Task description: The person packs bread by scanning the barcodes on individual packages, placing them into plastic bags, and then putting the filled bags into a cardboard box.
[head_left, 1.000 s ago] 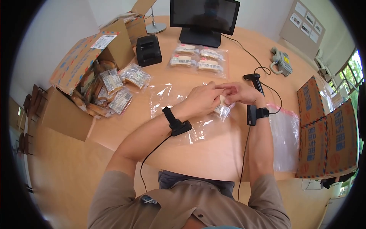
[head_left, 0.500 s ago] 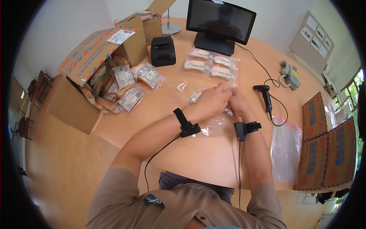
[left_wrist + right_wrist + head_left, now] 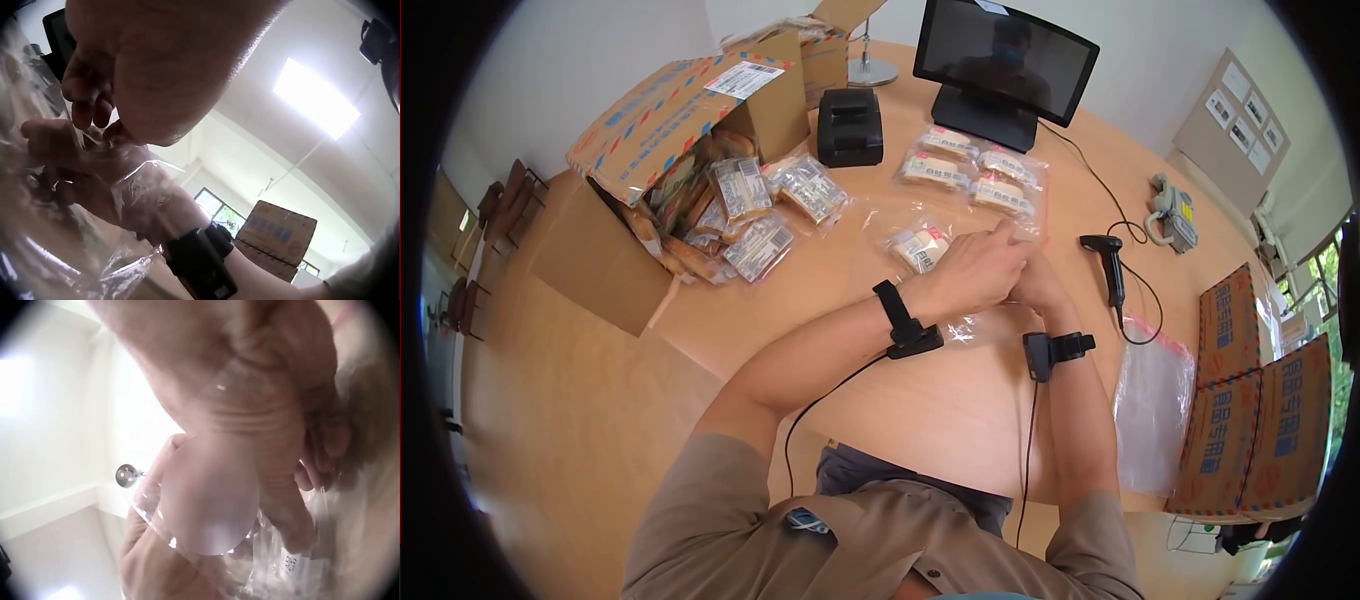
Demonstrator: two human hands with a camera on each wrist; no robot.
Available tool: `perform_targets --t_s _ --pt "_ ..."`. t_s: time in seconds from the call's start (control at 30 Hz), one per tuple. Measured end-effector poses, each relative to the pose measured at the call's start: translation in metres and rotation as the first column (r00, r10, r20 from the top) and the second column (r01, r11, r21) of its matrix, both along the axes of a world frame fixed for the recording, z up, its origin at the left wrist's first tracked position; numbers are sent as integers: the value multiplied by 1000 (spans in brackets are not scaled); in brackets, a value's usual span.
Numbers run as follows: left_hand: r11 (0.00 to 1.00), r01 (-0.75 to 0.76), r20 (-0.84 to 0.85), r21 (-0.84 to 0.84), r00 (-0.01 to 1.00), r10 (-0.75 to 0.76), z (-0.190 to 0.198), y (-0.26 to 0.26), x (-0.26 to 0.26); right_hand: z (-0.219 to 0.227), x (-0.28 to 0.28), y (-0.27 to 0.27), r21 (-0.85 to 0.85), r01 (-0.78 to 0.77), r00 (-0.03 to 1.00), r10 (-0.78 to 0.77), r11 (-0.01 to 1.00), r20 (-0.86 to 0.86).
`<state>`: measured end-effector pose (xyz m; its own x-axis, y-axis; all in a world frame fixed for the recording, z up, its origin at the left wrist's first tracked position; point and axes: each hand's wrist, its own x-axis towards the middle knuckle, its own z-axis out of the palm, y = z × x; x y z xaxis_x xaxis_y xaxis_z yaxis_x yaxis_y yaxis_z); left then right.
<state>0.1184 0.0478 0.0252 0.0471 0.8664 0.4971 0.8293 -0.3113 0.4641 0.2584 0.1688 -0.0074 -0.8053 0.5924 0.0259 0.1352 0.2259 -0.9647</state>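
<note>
A clear plastic bag (image 3: 878, 212) lies on the table under my hands. Inside its outline, a wrapped packet of white sliced bread (image 3: 920, 246) lies just left of the hands. My left hand (image 3: 978, 268) crosses over the fingers of my right hand (image 3: 1040, 285) in the head view. Seen from the left wrist, my left fingers (image 3: 87, 103) are curled at the film, which drapes across the right hand. In the right wrist view, right fingertips (image 3: 297, 534) pinch at crumpled film (image 3: 262, 562) beside a small printed label. The hands hide most of the contact.
Beyond the hands, a filled bag of several bread packets (image 3: 940, 170) lies before a monitor (image 3: 1005, 75). At left stand an open carton (image 3: 690, 110) of packets and a black printer (image 3: 850, 128). Rightward are a scanner (image 3: 1110, 270), flat bags (image 3: 1152, 410) and cartons (image 3: 1250, 420).
The bread packet that was between my hands now shows to their left. My left hand has come across the right fingers. The whole head view has shifted.
</note>
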Motion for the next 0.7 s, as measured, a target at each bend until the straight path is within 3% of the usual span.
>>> perform_targets --t_s 0.03,0.17,0.23,0.27,0.33,0.47,0.5,0.53,0.63,0.67,0.7 --pt "1000 12 -22 2 1000 -12 -2 2 -1 1 -1 -1 144 -87 996 87 986 12" --pt "999 26 -57 47 998 -24 -4 4 -3 5 -1 -6 158 -37 991 16 987 133" --pt "997 14 -47 73 999 -10 0 2 -2 -6 0 -4 472 -110 994 105 875 37" --pt "995 4 -39 98 999 -1 2 1 -1 -12 0 -3 473 -113 993 108 874 37" --pt "996 -5 -48 94 999 10 4 1 -1 -23 -2 -2 707 -85 995 102 702 19" --pt "998 21 -42 63 999 -18 4 0 -2 -31 -3 8 659 -63 998 59 750 27" --pt "998 20 -40 62 999 -17 3 1 -2 -32 -6 11 428 26 998 -47 903 39" --pt "998 19 -45 63 999 -16 1 2 -2 -36 -9 13 167 132 986 -147 977 80" --pt "999 10 -56 53 998 -7 1 0 0 -92 -11 36 134 249 967 -254 959 21" --pt "999 -1 -67 45 998 4 2 -1 0 -72 -9 18 136 250 967 -255 959 23" --pt "999 -1 -65 47 998 4 4 -1 1 -51 -4 -3 389 212 975 -222 897 -20"
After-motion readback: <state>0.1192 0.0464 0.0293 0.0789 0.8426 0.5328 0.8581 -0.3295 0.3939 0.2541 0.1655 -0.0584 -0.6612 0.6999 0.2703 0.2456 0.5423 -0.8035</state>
